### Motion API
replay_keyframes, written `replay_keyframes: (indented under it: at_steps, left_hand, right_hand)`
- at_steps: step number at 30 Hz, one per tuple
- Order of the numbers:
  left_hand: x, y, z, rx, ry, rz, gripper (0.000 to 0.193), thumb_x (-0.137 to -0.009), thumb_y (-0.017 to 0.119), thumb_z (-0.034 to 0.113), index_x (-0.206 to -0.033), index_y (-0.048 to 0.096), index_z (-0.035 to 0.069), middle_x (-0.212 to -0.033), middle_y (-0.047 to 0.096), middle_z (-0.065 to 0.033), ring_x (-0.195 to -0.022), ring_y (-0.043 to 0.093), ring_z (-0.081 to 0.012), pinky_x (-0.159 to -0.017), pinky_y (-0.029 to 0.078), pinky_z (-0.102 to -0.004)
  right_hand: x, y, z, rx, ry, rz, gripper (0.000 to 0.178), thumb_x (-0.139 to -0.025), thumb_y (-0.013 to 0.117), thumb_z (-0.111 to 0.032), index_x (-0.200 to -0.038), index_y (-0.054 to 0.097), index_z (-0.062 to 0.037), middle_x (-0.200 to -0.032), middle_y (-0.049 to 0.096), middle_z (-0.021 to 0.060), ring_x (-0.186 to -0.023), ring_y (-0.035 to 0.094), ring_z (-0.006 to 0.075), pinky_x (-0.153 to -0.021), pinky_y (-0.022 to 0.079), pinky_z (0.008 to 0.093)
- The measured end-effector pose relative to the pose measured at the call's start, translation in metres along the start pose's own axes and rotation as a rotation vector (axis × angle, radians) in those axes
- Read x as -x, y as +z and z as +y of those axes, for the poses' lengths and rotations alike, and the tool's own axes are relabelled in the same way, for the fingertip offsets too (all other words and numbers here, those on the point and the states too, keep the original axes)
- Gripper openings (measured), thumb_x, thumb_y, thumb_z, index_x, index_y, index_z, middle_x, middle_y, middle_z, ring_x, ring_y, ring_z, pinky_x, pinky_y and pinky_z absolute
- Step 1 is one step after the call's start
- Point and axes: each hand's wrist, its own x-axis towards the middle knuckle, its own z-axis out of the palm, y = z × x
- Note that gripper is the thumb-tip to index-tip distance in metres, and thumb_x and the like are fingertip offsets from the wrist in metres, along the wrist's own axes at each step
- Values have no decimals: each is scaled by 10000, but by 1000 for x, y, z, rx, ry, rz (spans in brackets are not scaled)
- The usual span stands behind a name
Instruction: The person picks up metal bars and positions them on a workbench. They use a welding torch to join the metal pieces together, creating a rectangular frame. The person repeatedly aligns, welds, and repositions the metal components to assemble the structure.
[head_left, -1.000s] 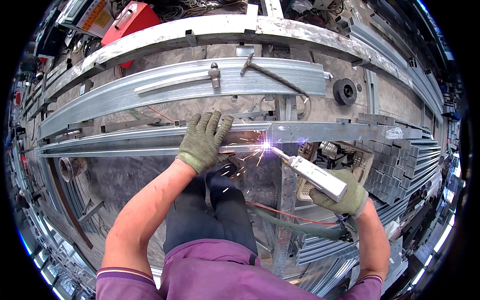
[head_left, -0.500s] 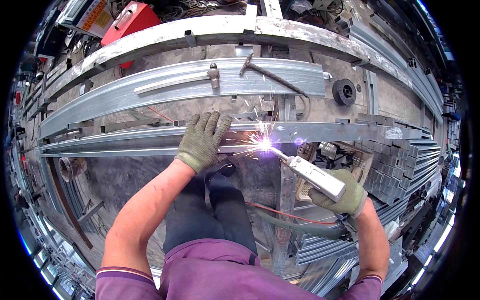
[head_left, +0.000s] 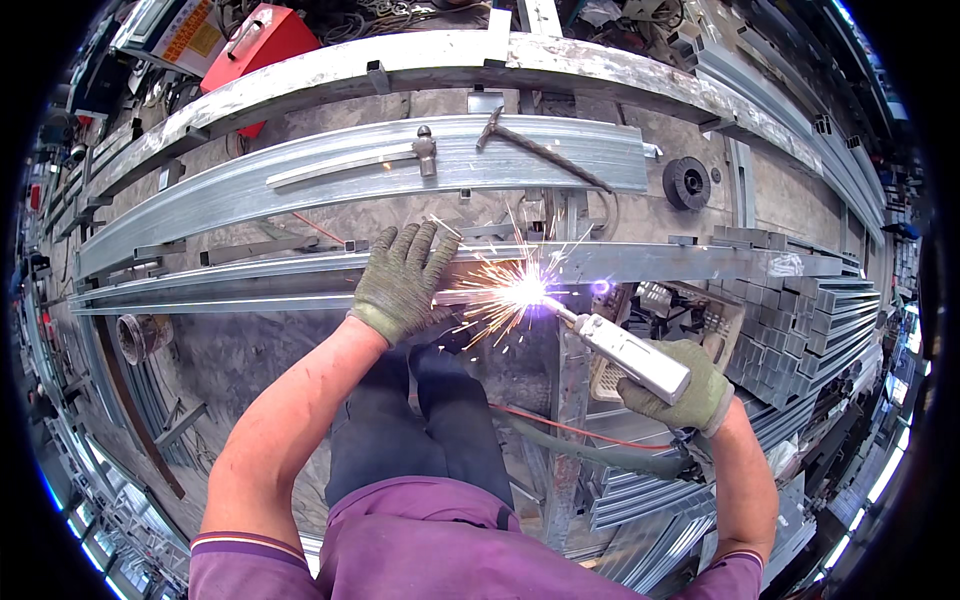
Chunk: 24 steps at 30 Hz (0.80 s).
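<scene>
My right hand (head_left: 697,385), in a green-grey glove, grips a welding torch (head_left: 640,357) with a pale, boxy handle. Its nozzle points up and left at a bright arc on a long galvanized steel profile (head_left: 660,263) lying across in front of me. Orange sparks fan out from the arc, and the glare hides the joint itself. My left hand (head_left: 400,278), gloved too, lies flat across the profile left of the arc, fingers spread and pointing away from me. Sparks reach its fingertips. From the torch's rear, a thick cable (head_left: 610,459) runs off to the left.
On a wide steel channel (head_left: 340,165) beyond lie a ball-peen hammer (head_left: 426,150) and a chipping hammer (head_left: 545,150). Right of them is a black wire spool (head_left: 687,184). A plastic crate (head_left: 728,340) and stacked steel tubes (head_left: 785,330) stand at right. Far left sits a red case (head_left: 262,45).
The spark shower has grown larger and more orange, spreading down and left. Both hands and the torch stay nearly where they were.
</scene>
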Motion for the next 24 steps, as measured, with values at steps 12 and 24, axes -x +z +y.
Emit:
replay_keyframes:
  at_steps: [12, 24]
  left_hand:
    - [3, 15, -4, -85, 10, 68, 1031, -810, 788, 582, -1639, 417, 93, -1570, 518, -232, -1468, 489, -398, -1271, 303, -605]
    - [1, -1, 2, -6, -34, 16, 1118, -747, 848, 626, -1639, 408, 117, -1567, 509, -221, -1451, 488, -398, -1261, 309, -605]
  right_hand:
    - [3, 0, -3, -25, 26, 8, 260, -912, 788, -286, -1087, 734, -101, -907, 755, 109, -804, 752, 342, -703, 614, 431]
    - [9, 8, -7, 136, 178, -30, 280, -890, 779, -343, -1052, 742, -118, -911, 767, 137, -811, 745, 384, -707, 602, 470]
